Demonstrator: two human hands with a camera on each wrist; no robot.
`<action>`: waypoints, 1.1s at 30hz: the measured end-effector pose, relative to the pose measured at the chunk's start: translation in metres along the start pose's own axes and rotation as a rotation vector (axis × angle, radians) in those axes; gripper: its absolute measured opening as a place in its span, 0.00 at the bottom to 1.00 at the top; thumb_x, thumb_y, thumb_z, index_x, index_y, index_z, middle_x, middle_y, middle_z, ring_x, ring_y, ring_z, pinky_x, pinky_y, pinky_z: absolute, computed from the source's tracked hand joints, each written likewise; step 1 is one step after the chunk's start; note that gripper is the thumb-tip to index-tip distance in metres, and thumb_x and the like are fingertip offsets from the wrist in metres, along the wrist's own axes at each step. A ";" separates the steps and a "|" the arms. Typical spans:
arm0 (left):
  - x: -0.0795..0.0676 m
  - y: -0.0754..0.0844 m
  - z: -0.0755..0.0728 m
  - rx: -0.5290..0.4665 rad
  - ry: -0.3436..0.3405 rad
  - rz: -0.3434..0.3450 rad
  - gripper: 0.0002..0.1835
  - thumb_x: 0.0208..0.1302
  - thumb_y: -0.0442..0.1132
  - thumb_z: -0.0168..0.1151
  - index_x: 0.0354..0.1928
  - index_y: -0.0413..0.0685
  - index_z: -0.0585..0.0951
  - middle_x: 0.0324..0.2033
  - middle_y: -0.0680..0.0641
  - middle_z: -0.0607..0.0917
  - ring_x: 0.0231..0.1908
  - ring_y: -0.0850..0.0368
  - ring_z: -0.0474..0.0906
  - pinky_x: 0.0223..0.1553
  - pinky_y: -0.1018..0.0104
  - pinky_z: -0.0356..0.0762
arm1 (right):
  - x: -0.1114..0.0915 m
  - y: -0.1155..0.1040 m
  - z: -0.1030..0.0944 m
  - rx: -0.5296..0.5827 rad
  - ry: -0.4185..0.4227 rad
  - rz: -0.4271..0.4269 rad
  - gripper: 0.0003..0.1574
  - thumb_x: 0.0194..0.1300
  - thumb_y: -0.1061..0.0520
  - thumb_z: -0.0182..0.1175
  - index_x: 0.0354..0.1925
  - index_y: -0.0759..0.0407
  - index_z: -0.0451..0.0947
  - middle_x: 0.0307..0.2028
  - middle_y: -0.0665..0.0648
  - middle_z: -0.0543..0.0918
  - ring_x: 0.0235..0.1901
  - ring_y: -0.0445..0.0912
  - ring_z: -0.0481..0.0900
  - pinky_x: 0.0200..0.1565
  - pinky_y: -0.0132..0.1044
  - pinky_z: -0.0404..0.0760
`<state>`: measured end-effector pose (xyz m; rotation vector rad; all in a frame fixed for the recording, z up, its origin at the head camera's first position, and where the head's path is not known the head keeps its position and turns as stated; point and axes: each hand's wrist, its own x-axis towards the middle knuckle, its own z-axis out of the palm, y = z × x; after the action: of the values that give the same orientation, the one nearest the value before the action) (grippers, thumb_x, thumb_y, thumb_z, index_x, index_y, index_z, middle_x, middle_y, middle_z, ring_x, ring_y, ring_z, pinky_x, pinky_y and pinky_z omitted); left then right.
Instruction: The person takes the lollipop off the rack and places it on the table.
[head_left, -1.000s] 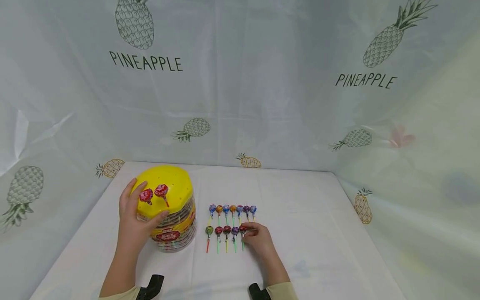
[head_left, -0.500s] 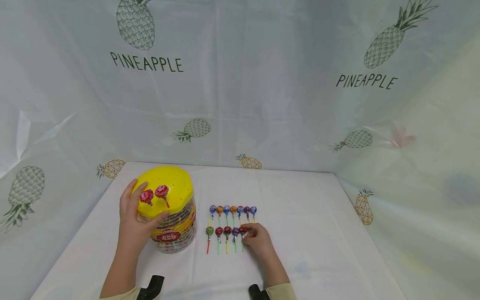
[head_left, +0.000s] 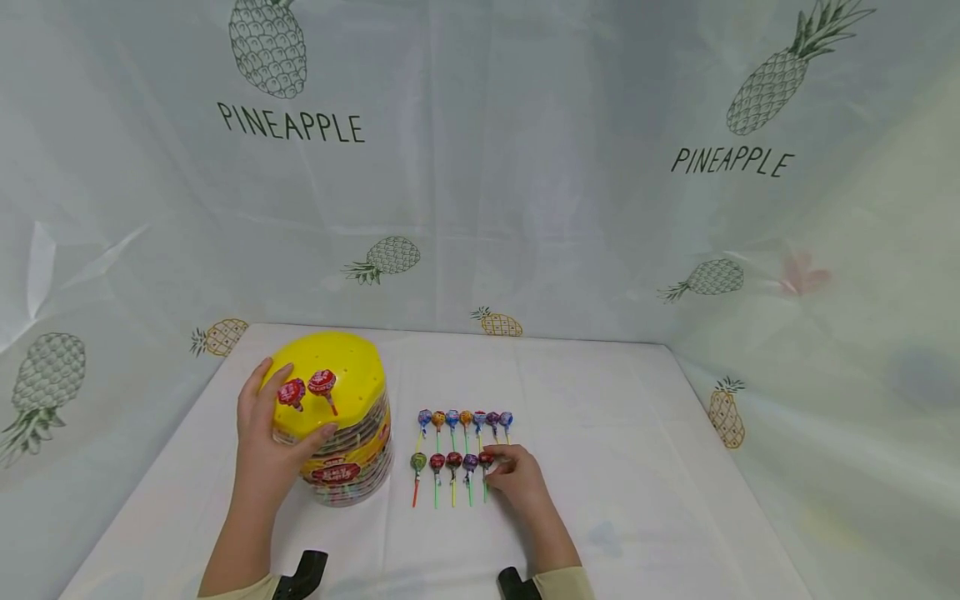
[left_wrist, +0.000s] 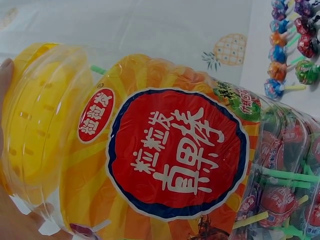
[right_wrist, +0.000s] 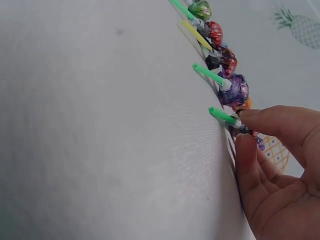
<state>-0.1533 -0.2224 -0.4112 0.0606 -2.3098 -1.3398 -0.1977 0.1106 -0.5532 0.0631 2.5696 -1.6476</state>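
Note:
My left hand (head_left: 272, 425) grips the lid end of a big clear plastic candy jar (head_left: 347, 475), thumb at the near side and fingers over the yellow lid (head_left: 337, 354). In the left wrist view, wrapped lollipops show through the lower wall of the jar beyond its orange label (left_wrist: 177, 155). My right hand (head_left: 519, 479) pinches a dark red lollipop (head_left: 486, 460) by its head, between thumb and finger. That lollipop, with its green stick (right_wrist: 220, 115), lies at the right end of the nearer row. Part of its head is hidden by my fingertips in the right wrist view.
Beside it in the nearer row lie a purple lollipop (head_left: 470, 462), two dark red ones and a green lollipop (head_left: 417, 461). Behind runs a row of several blue, orange and purple lollipops (head_left: 452, 417). A pineapple-print sheet (head_left: 525, 208) rises around the white tabletop (head_left: 622, 467).

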 end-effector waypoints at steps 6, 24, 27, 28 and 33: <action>0.000 0.001 0.000 -0.003 0.000 0.001 0.49 0.50 0.32 0.75 0.73 0.60 0.61 0.75 0.53 0.46 0.72 0.43 0.44 0.58 0.30 0.62 | 0.001 0.001 0.001 -0.006 0.013 -0.008 0.25 0.51 0.71 0.70 0.49 0.58 0.84 0.34 0.55 0.77 0.26 0.44 0.74 0.25 0.33 0.75; 0.001 0.002 -0.001 -0.011 -0.002 0.012 0.48 0.51 0.33 0.75 0.73 0.59 0.61 0.75 0.52 0.46 0.72 0.41 0.45 0.59 0.30 0.60 | 0.000 -0.002 -0.003 0.001 -0.015 -0.021 0.27 0.51 0.70 0.70 0.52 0.59 0.82 0.34 0.56 0.81 0.26 0.45 0.76 0.26 0.35 0.77; 0.000 0.002 0.000 -0.013 -0.004 0.014 0.48 0.51 0.34 0.75 0.73 0.59 0.61 0.75 0.51 0.46 0.72 0.41 0.45 0.59 0.29 0.60 | -0.002 -0.013 -0.009 0.019 -0.006 -0.017 0.27 0.53 0.70 0.69 0.53 0.58 0.82 0.43 0.58 0.81 0.29 0.45 0.76 0.27 0.35 0.77; 0.000 0.002 0.000 -0.011 -0.003 0.015 0.48 0.51 0.34 0.75 0.73 0.59 0.61 0.75 0.51 0.46 0.72 0.41 0.45 0.59 0.29 0.60 | -0.002 -0.018 -0.010 0.030 -0.006 -0.031 0.27 0.54 0.70 0.69 0.53 0.58 0.81 0.45 0.58 0.81 0.30 0.45 0.77 0.28 0.35 0.77; 0.000 0.001 0.000 0.003 0.003 0.012 0.49 0.50 0.33 0.75 0.73 0.59 0.61 0.75 0.51 0.46 0.72 0.42 0.45 0.59 0.30 0.61 | -0.008 -0.059 -0.019 0.161 -0.012 -0.146 0.25 0.56 0.68 0.69 0.53 0.61 0.80 0.49 0.60 0.81 0.35 0.47 0.78 0.32 0.34 0.79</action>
<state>-0.1530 -0.2213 -0.4101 0.0496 -2.3059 -1.3298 -0.1956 0.1031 -0.4909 -0.1268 2.4811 -1.8966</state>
